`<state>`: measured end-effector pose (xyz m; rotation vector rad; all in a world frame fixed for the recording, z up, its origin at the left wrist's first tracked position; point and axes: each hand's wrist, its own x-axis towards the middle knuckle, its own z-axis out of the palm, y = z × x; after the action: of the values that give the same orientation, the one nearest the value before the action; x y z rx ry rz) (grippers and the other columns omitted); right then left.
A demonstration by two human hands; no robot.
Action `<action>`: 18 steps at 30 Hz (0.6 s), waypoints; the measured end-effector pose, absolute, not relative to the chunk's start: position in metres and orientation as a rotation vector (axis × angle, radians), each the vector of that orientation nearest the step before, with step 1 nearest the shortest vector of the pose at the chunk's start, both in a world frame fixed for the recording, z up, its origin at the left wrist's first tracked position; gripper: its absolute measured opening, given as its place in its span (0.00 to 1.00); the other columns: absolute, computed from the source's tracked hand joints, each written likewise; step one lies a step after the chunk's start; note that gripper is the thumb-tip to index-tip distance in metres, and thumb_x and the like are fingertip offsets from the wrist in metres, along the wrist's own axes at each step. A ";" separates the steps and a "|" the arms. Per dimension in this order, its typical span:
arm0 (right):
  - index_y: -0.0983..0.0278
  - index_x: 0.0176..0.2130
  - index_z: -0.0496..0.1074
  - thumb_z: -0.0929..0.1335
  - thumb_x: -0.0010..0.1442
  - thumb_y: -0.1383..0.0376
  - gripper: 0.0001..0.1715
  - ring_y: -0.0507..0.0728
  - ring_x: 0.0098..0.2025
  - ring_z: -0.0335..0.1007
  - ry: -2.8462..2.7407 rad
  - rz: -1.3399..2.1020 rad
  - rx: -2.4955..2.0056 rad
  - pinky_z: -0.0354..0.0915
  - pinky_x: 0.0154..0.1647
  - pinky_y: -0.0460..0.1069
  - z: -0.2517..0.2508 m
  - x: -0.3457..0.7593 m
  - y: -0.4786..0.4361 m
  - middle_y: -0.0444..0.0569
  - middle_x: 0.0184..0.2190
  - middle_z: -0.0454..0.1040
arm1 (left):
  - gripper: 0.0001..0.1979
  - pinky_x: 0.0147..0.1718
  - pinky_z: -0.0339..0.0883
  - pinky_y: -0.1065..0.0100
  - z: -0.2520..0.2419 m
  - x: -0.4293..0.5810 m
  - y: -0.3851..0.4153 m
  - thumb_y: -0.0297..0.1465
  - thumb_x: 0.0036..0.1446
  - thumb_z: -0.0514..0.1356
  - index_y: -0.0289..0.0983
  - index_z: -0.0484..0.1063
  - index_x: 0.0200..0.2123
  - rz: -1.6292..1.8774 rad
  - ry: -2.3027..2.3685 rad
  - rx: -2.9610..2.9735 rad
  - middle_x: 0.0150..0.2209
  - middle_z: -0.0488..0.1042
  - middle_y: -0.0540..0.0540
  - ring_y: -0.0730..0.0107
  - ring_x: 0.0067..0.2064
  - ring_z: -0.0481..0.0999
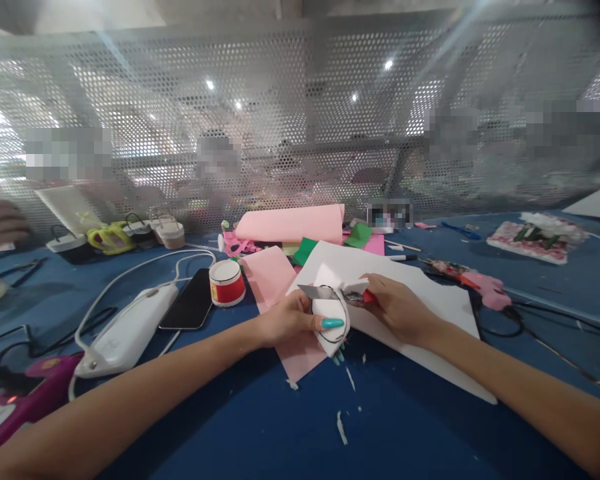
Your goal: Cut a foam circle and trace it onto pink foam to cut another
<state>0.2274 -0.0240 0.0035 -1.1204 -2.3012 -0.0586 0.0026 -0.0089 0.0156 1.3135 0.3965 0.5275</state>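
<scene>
The step in hand appears to be trimming the card (329, 311) along its black line (336, 341). Hold the scissors (316, 291) steady in the right grip (399, 311) and turn the card into them with the left grip (290, 320), so that the curve meets the blade. Make short cuts; full snips are likely to leave flat corners. The blade points toward the left grip: keep the thumb and fingers behind the cutting path. Support the edge lightly to avoid creasing.

Grip state: the left grip is pinched on the card, thumb across its face. The right grip is curled around the scissors at their red handles. How far the blades are parted cannot be told.

Card: small, white, rounded along the lower edge, with a thin curved strip (347, 311) at its right side. It is held above the desk (260, 440), overlapping in view the white sheet (447, 304) and the pink sheet (304, 361). Pale scraps (341, 428) lie on the near desk.
</scene>
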 end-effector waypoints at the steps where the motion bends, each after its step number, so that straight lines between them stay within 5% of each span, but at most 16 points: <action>1: 0.61 0.31 0.59 0.57 0.65 0.59 0.12 0.59 0.33 0.67 -2.294 -0.054 -1.114 0.61 0.32 0.51 0.003 0.227 -0.024 0.53 0.31 0.71 | 0.14 0.29 0.67 0.72 0.015 0.003 -0.009 0.34 0.42 0.70 0.30 0.75 0.30 0.535 0.399 1.318 0.26 0.75 0.46 0.74 0.27 0.73; 10: 0.61 0.34 0.63 0.57 0.65 0.60 0.11 0.61 0.34 0.68 -2.293 -0.035 -1.091 0.60 0.31 0.52 0.003 0.227 -0.024 0.54 0.32 0.72 | 0.13 0.32 0.68 0.70 0.019 0.003 -0.009 0.32 0.44 0.70 0.30 0.75 0.32 0.562 0.395 1.363 0.28 0.76 0.45 0.72 0.29 0.74; 18: 0.60 0.31 0.60 0.58 0.65 0.57 0.13 0.59 0.30 0.66 -2.228 -0.008 -1.129 0.60 0.30 0.51 0.007 0.224 -0.027 0.51 0.28 0.70 | 0.15 0.24 0.67 0.76 0.018 -0.001 -0.009 0.32 0.38 0.73 0.32 0.74 0.27 0.554 0.377 1.185 0.23 0.75 0.49 0.76 0.23 0.73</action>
<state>0.2236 -0.0266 0.0068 -1.1287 -2.2282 -0.0077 -0.0014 -0.0094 0.0176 1.1846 0.3773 0.5539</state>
